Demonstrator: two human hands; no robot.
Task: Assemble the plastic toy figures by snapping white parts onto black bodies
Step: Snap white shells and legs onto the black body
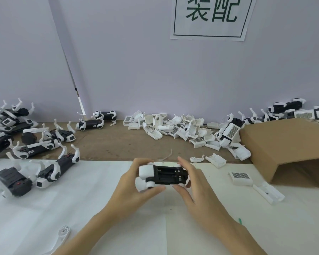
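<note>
Both of my hands hold a toy figure (164, 175) above the white sheet at the middle of the table. Its black body lies lengthwise with the open battery bay facing up, and white leg parts sit at its left end. My left hand (134, 188) grips the left end, thumb under the white legs and fingers curled over the top. My right hand (193, 186) pinches the right end between thumb and fingers. A heap of loose white shells (179, 127) lies along the wall behind.
Several black-and-white figures (31, 142) lie at the left, and more rest at the far right (285, 107). An open cardboard box (287, 150) lies on its side at right. Loose white covers (240, 178) (269, 193) sit near it. A white leg piece (64, 234) lies at the front left.
</note>
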